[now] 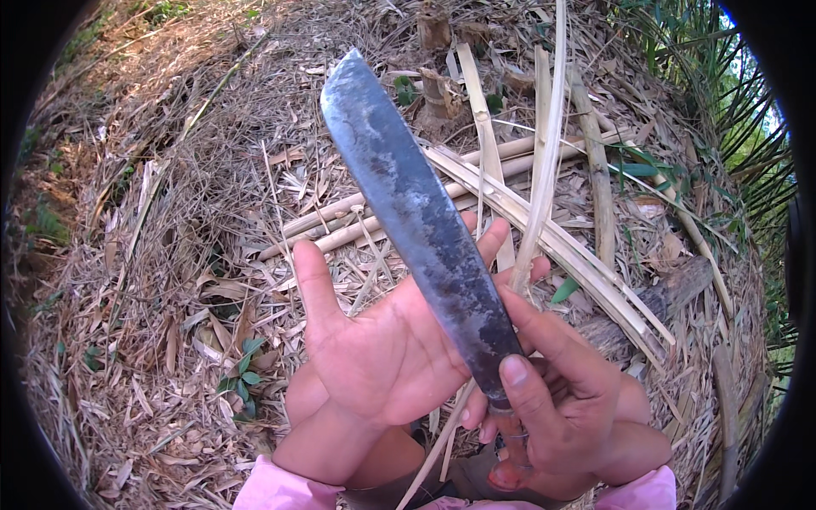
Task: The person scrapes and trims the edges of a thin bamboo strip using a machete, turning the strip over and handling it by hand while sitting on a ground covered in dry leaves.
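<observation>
Leaf-strewn ground (153,340) spreads beneath everything outdoors, with green bamboo growth (748,136) along the right side. Over it, in the middle of the view, the machete (416,212) slants up and to the left, its broad side toward the camera. The right hand (582,408) has a narrow grip on it, clasped where the blade meets the reddish handle (512,429); the thumb lies on the blade's flat, which probably keeps the long, front-heavy steel from twisting. The left hand (374,361) is spread wide, palm up, its fingers passing behind the blade and showing beyond the far edge; placed so, it could serve as a support, though I cannot tell how much weight it takes. Pink sleeves (285,489) show at the lower edge. Just beyond the fingers, a long pale strip (556,93) runs toward the top, its lower part lost behind the hands, so whether anything holds it is unclear. Farther out, split strips (586,263) lie across cut poles (336,217), perhaps simply dropped there, near short stumps (440,98). A dark log (680,285) rests to the right, and a small leafy plant (244,374) stands left of the hands.
</observation>
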The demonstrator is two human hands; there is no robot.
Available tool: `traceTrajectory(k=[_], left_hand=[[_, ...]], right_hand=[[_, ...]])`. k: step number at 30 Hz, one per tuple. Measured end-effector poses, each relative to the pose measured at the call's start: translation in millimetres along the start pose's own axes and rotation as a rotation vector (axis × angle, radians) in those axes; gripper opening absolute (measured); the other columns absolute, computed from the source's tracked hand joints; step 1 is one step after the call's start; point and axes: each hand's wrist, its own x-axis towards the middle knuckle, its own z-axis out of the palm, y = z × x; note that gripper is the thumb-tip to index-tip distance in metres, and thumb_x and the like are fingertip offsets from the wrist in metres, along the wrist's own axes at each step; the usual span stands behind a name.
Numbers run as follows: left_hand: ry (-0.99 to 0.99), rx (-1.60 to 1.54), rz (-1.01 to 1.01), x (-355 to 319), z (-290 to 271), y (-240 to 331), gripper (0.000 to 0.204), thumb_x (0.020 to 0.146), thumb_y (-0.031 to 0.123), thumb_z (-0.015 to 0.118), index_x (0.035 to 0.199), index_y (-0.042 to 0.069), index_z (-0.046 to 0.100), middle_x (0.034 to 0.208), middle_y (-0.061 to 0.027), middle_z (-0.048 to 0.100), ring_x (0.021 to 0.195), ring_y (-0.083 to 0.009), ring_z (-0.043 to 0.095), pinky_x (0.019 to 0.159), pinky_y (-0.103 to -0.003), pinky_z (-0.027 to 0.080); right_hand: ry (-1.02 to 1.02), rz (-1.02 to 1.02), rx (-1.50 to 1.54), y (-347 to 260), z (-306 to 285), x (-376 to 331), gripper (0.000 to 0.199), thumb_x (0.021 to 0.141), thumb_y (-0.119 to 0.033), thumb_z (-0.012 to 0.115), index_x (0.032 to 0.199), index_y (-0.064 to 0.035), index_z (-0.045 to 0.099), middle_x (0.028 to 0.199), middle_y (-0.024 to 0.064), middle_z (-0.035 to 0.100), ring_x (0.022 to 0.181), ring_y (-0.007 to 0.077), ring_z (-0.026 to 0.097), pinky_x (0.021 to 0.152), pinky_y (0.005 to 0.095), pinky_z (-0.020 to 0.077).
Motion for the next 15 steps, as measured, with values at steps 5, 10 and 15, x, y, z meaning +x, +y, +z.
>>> traceTrajectory(k=[5,10,15], left_hand=[[-0.030,0.006,-0.007,-0.3,-0.4,0.9,0.119,0.081,0.091,0.012,0.157,0.001,-0.001,0.164,-0.0232,0.007,0.148,-0.0520,0.003,0.117,-0.068,0.015],[0.061,-0.087,-0.021,0.9,3.4,-1.5,0.136,0.065,0.102,0.012,0.158,0.003,-0.002,0.161,-0.0243,0.017,0.136,-0.0426,0.034,0.091,-0.055,0.044],[0.096,-0.114,-0.009,0.9,6.7,-1.9,0.137,0.065,0.102,0.013,0.158,0.002,0.000,0.161,-0.0246,0.017,0.140,-0.0430,0.032,0.095,-0.055,0.044]], right_hand=[[-0.028,-0.040,-0.024,1.7,-2.1,2.0,0.047,0.103,-0.003,0.044,0.148,0.0066,0.036,0.112,0.0185,0.059,0.070,0.0186,0.067,0.053,0.0250,0.0541],[0.014,-0.051,0.009,3.2,-0.4,2.2,0.045,0.101,0.001,0.049,0.146,0.0003,0.045,0.100,0.0126,0.059,0.069,0.0131,0.066,0.054,0.0218,0.0522],[-0.046,-0.105,-0.053,7.5,-2.7,2.3,0.047,0.103,-0.001,0.043,0.150,0.0004,0.038,0.105,0.0154,0.056,0.070,0.0184,0.067,0.053,0.0249,0.0537]])
